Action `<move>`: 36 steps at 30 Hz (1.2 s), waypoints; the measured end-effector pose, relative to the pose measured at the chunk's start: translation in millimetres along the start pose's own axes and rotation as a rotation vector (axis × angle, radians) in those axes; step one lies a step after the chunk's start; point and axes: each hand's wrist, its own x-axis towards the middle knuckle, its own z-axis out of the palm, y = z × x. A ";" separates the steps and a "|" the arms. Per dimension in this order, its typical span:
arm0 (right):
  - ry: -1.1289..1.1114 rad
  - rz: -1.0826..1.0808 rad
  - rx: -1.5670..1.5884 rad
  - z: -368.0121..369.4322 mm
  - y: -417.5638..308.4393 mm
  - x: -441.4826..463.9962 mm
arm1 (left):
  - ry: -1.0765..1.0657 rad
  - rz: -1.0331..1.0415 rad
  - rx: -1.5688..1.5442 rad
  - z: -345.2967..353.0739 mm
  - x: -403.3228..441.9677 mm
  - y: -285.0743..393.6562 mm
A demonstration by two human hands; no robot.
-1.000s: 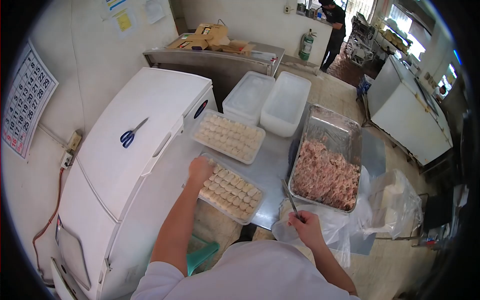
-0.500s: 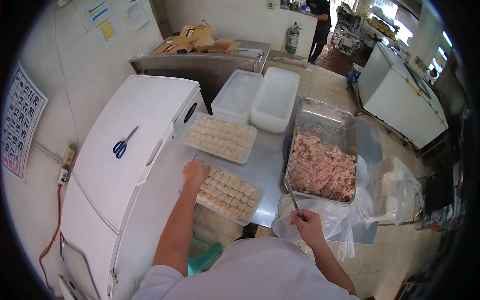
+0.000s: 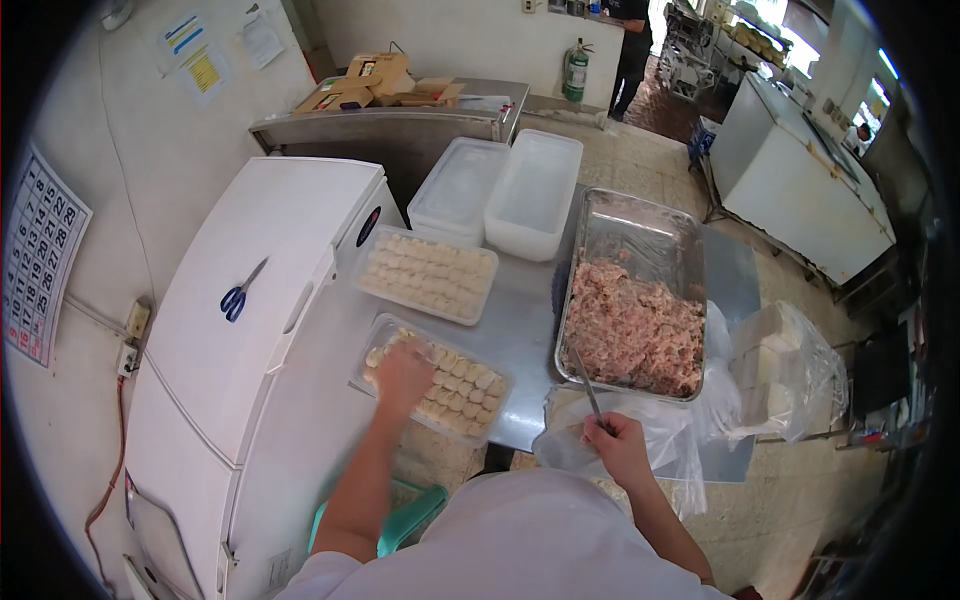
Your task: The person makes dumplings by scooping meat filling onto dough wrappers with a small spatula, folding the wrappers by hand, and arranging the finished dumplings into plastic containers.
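My left hand (image 3: 404, 374), smeared by motion, is over the left part of the nearer plastic tray (image 3: 490, 432), which holds rows of pale dumplings (image 3: 465, 386). Its fingers cannot be made out clearly. Behind that tray is another tray of dumplings (image 3: 425, 274). My right hand (image 3: 616, 442) is closed around the handle of a thin, flat metal spatula (image 3: 587, 385). The spatula points up toward the near left corner of a deep metal pan (image 3: 640, 212), which is partly filled with raw minced meat (image 3: 632, 330). Below the pan, clear plastic bags lie near my right hand.
Two white plastic tubs (image 3: 535, 190) stand at the back of the metal table (image 3: 530, 385). Scissors (image 3: 240, 292) lie on the white freezer (image 3: 225, 360) at left. Bagged white blocks (image 3: 775, 365) are at right. A green stool (image 3: 415, 520) is below. A person (image 3: 630, 55) stands far back.
My left hand has moved right and slightly toward me, from the tray's left end to over the dumplings. My right hand still holds the spatula in about the same place. The view has shifted slightly.
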 end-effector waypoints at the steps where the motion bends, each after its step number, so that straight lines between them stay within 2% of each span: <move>1: 0.005 0.011 -0.002 -1.7 0.2 -0.3 | -0.063 0.023 -0.017 19.3 -15.2 1.7; 4: 0.000 0.010 -0.015 -9.6 4.5 1.4 | -0.303 0.072 0.014 42.7 -57.2 39.6; 7: -0.017 0.009 -0.024 -14.6 4.6 1.7 | -0.336 0.089 0.149 64.1 -70.7 47.6; 10: -0.019 0.016 -0.021 -18.7 3.3 2.4 | -0.325 0.072 0.026 68.2 -65.2 38.3; 13: -0.030 0.000 -0.024 -22.8 8.8 5.1 | -0.237 -0.094 0.130 49.5 -57.2 48.0; 16: -0.042 -0.001 -0.024 -23.4 9.2 5.6 | -0.310 -0.084 0.173 42.5 -51.9 45.9; 22: -0.047 0.007 -0.010 -27.4 9.5 5.9 | -0.181 -0.186 0.171 36.0 -35.5 29.6; 26: -0.059 -0.005 0.009 -29.2 11.0 5.8 | -0.199 -0.167 0.097 42.6 -28.5 6.8; 31: -0.039 -0.015 -0.054 -35.9 1.5 2.0 | -0.062 -0.249 0.031 29.2 -30.5 25.3; 34: 0.012 -0.007 -0.163 -52.6 1.0 3.5 | -0.180 -0.171 -0.243 3.7 -43.3 78.7; 36: 0.074 -0.012 -0.159 -67.2 4.0 4.8 | -0.206 0.050 -0.430 38.6 -55.2 89.0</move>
